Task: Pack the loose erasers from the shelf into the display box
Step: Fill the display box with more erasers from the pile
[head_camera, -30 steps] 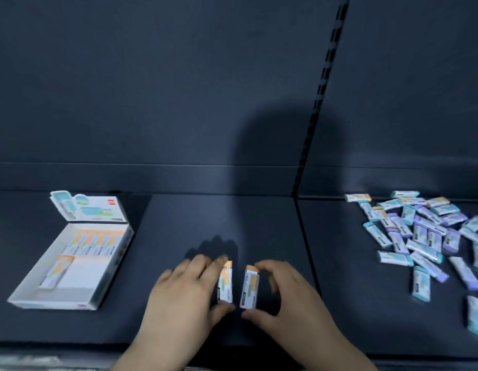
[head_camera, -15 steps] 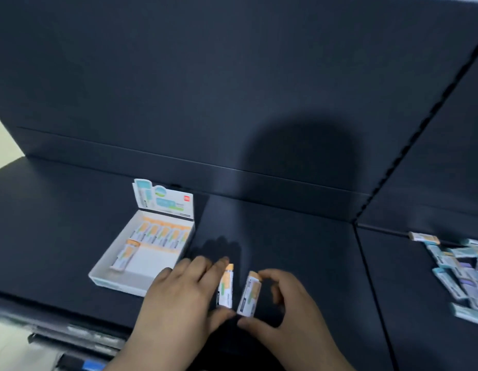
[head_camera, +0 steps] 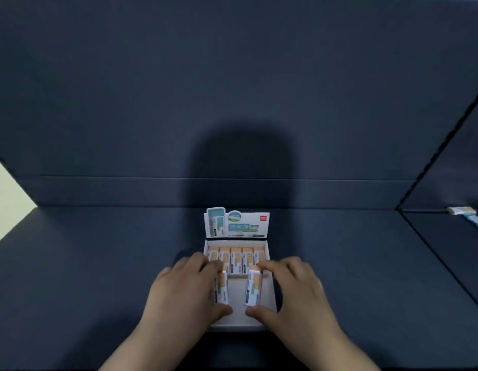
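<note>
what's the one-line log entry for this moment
left hand: pinches left eraser | right hand: pinches right eraser | both: over display box front half | back row: five erasers

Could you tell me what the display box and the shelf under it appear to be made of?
The display box looks like thin white card, matte, judging by its folded walls and printed header flap. The shelf is a dark, smooth, matte panel, possibly painted metal or laminate; the look leaves that open.
</note>
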The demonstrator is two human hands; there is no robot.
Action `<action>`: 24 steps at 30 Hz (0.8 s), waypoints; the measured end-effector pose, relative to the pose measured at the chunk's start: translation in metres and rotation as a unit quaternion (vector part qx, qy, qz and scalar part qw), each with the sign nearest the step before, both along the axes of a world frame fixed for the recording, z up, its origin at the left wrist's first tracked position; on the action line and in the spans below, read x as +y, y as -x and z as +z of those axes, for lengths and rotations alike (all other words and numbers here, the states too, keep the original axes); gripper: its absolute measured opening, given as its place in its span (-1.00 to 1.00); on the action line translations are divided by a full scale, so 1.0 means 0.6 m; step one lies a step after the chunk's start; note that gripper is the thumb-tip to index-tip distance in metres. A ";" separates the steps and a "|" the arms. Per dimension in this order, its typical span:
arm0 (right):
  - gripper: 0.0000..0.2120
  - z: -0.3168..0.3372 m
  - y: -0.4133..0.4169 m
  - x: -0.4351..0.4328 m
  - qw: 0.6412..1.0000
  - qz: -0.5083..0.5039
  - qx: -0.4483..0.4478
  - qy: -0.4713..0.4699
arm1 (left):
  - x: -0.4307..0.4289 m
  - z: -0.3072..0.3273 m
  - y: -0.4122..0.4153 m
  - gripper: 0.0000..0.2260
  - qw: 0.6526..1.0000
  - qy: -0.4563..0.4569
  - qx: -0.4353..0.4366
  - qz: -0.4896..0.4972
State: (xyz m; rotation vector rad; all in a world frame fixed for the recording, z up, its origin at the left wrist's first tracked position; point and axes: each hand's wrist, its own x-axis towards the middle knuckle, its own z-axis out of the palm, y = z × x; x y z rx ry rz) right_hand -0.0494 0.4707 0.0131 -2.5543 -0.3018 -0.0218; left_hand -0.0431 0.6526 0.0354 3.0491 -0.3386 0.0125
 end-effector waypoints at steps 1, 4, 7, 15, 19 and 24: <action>-0.36 0.001 -0.003 0.007 1.000 -0.001 0.005 0.023 | 0.006 -0.001 -0.005 -0.35 1.000 -0.003 -0.002 -0.015; -0.38 0.003 -0.013 0.025 0.997 0.004 0.008 0.083 | 0.018 -0.014 -0.022 -0.38 0.999 -0.021 0.017 -0.038; -0.40 0.008 -0.021 0.041 0.992 0.009 0.021 0.125 | 0.021 -0.028 -0.035 -0.39 0.996 -0.036 0.042 -0.069; -0.38 0.004 -0.029 0.059 0.983 -0.001 0.059 0.173 | 0.031 -0.032 -0.040 -0.42 0.993 -0.029 -0.013 -0.114; -0.40 0.006 -0.027 0.060 0.983 -0.011 0.059 0.176 | 0.039 -0.033 -0.039 -0.43 0.992 -0.008 0.051 -0.116; -0.42 0.005 -0.031 0.068 0.982 -0.006 0.058 0.177 | 0.038 -0.044 -0.036 -0.50 0.994 -0.004 0.029 -0.110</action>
